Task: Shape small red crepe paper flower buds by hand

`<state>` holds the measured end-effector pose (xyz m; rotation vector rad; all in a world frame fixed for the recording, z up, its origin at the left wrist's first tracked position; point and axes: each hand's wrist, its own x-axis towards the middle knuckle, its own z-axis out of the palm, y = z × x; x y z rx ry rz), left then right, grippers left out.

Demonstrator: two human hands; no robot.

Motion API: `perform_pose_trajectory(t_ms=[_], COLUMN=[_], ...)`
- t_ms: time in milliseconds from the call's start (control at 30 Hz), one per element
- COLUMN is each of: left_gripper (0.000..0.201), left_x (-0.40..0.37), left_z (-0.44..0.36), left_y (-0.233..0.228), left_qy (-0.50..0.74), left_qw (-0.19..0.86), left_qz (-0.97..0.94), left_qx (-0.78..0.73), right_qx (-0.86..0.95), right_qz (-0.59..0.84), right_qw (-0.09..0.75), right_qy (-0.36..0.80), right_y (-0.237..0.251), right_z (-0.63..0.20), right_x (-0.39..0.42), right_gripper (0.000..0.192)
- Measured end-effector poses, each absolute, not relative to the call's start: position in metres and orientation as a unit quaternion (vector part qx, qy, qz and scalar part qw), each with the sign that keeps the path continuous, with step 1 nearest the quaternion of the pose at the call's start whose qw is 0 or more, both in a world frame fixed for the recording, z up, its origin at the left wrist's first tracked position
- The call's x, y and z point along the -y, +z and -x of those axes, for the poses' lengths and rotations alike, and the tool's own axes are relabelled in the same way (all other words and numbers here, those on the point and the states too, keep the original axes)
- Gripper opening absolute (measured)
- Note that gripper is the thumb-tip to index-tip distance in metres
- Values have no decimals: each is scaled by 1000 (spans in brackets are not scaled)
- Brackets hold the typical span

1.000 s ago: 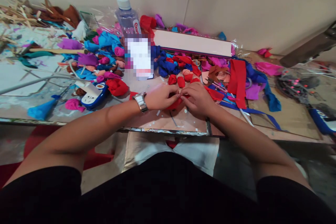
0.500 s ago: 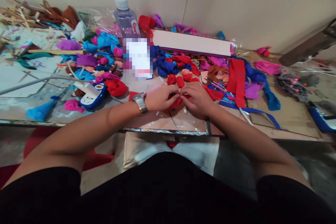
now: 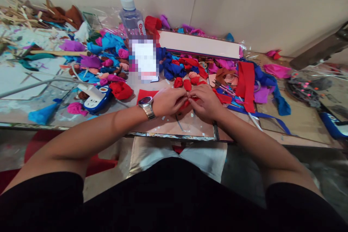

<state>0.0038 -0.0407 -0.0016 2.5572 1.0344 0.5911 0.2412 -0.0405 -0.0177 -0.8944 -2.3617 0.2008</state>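
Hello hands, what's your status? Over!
Left hand and right hand both pinch red fabric piece. Small red rolled pieces lie just beyond. Nothing blocking.

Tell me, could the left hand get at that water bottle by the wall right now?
Probably not straight away. The left hand and right hand are both pinching a red fabric piece, and rolled cloth scraps are heaped before the water bottle.
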Motion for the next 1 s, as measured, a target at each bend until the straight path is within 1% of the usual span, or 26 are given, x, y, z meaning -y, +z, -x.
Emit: perform_pose_trajectory(t_ms=[367, 600, 867, 1000], left_gripper=[23, 21, 22, 23], left_x=[40, 38, 39, 40], left_z=[-4, -4, -6, -5], left_y=[-5, -9, -7, -4], left_qy=[216, 215, 218, 208], left_qw=[141, 133, 161, 158], left_qz=[-911, -909, -904, -902], left_qx=[-322, -331, -329, -344], right_qx=[897, 888, 889, 888], right_qz=[344, 339, 352, 350], right_qw=[269, 298, 285, 287], right_qy=[68, 85, 74, 77], right_y=[-19, -16, -19, -19], right_z=[-241, -242, -241, -242], right_x=[40, 42, 40, 41], right_gripper=[5, 2, 5, 6])
